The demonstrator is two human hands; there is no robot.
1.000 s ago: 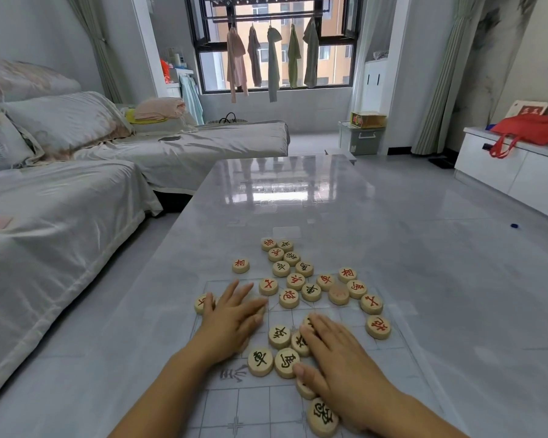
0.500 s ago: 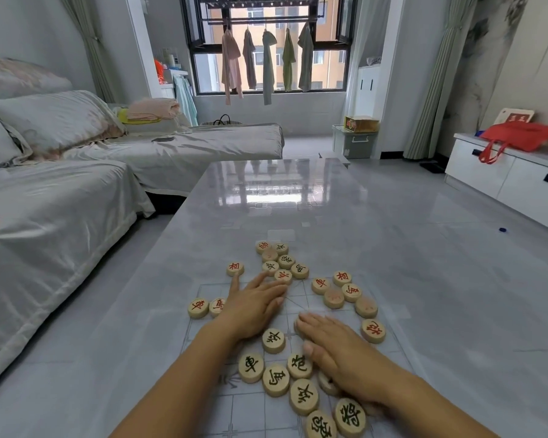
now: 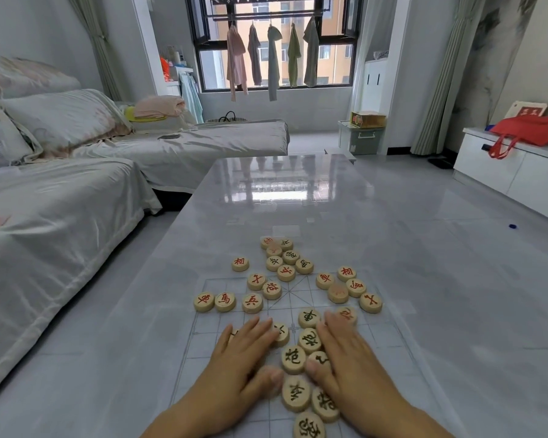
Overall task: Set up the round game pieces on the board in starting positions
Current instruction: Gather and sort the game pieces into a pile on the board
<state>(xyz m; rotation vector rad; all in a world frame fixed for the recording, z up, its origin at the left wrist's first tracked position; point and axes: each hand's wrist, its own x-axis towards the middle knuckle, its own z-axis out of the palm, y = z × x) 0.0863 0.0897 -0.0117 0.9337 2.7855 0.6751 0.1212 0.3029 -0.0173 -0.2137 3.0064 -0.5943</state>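
Observation:
A clear board sheet with a printed grid (image 3: 389,339) lies on the grey table. Several round wooden pieces with red or black characters lie scattered on it. Red-marked pieces (image 3: 225,301) sit at the far left and others (image 3: 347,273) at the far right. A cluster (image 3: 285,257) lies beyond the board's far edge. Black-marked pieces (image 3: 294,359) line up between my hands. My left hand (image 3: 244,361) lies flat, fingers spread, partly covering a piece. My right hand (image 3: 348,358) lies flat too, its thumb touching a black piece.
The glossy grey table (image 3: 282,197) stretches far ahead. A covered sofa (image 3: 60,200) runs along the left. A white cabinet (image 3: 513,172) with a red bag stands at the right. A window with hanging clothes is at the back.
Both hands have slid back toward me across the board, dragging black-marked pieces into a line near the front. Red pieces stay spread at the far side.

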